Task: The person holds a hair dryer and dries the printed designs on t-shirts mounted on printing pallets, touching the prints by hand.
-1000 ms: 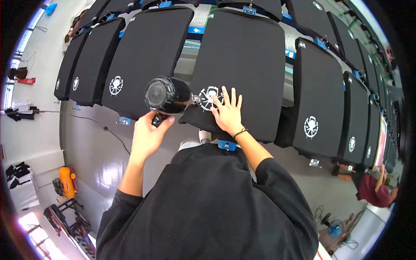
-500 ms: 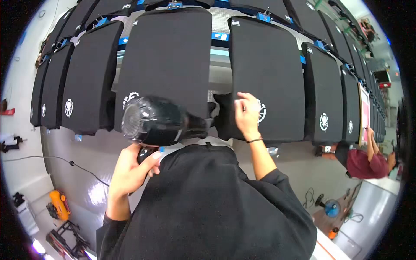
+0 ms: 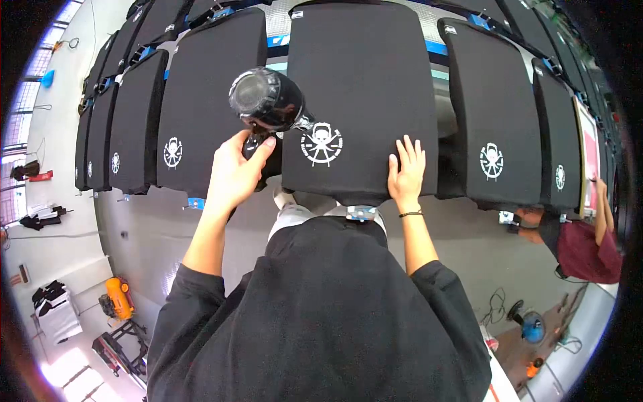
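Observation:
My left hand (image 3: 234,171) is wrapped round the handle of a black hair dryer (image 3: 271,97). The dryer's nozzle points right, close to the upper left of a white round spider-like emblem (image 3: 322,144). That emblem is on a black fabric-covered board (image 3: 362,74) in front of me. My right hand (image 3: 407,174) lies on the same board's lower right part, fingers stretched out and holding nothing. Whether the nozzle touches the fabric, I cannot tell.
Similar black boards with white emblems stand on both sides, such as one at the right (image 3: 495,107). At far right a person in a maroon shirt (image 3: 589,248) reaches toward a pink-and-white frame (image 3: 587,151). A blue fan (image 3: 532,327) and an orange machine (image 3: 119,298) are on the floor.
My view has shifted right, so the board formerly at right is now central. The dryer has moved to its emblem. My right hand's curled fingers have straightened and now lie flat on the fabric.

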`<action>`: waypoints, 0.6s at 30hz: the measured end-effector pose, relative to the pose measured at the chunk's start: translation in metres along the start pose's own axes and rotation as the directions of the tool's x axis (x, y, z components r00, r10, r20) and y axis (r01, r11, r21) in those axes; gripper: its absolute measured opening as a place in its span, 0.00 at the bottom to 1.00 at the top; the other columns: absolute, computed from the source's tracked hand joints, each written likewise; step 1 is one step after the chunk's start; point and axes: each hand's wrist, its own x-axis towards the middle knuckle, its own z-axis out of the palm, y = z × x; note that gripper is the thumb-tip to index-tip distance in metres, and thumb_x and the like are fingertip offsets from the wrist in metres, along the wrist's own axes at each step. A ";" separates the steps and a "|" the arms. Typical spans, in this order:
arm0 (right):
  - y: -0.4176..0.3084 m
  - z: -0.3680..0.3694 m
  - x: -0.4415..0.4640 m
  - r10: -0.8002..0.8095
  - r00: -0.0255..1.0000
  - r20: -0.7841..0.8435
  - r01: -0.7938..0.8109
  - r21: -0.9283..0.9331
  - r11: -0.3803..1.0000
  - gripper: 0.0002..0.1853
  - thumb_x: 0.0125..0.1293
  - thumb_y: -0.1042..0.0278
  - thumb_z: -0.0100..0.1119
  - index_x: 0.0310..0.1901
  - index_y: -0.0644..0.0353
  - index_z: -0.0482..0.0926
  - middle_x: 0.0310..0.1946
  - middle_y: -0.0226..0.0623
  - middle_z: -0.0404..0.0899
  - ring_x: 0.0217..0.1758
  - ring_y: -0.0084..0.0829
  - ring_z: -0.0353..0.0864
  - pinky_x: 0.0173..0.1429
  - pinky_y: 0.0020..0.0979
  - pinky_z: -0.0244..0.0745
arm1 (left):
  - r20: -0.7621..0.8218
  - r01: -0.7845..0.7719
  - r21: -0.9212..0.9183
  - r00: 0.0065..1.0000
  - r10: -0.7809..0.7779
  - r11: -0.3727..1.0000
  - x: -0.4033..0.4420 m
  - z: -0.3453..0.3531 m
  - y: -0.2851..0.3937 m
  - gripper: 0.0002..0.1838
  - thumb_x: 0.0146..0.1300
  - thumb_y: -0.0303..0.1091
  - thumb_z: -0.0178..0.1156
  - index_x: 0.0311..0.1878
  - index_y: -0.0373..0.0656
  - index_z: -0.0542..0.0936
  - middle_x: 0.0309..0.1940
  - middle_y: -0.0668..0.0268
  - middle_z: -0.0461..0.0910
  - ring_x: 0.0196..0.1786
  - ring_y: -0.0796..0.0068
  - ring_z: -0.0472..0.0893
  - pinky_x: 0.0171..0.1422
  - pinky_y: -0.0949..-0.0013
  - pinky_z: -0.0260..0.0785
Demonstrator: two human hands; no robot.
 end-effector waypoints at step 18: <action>0.012 0.000 0.002 0.050 0.995 -0.088 -0.025 0.267 0.963 0.17 0.78 0.66 0.47 0.60 0.63 0.79 0.64 0.40 0.78 0.74 0.45 0.68 0.80 0.48 0.51 | -0.046 0.098 -0.037 0.994 -0.100 0.994 -0.051 0.000 -0.001 0.16 0.67 0.43 0.64 0.37 0.37 0.80 0.18 0.72 0.76 0.19 0.85 0.73 0.23 0.76 0.65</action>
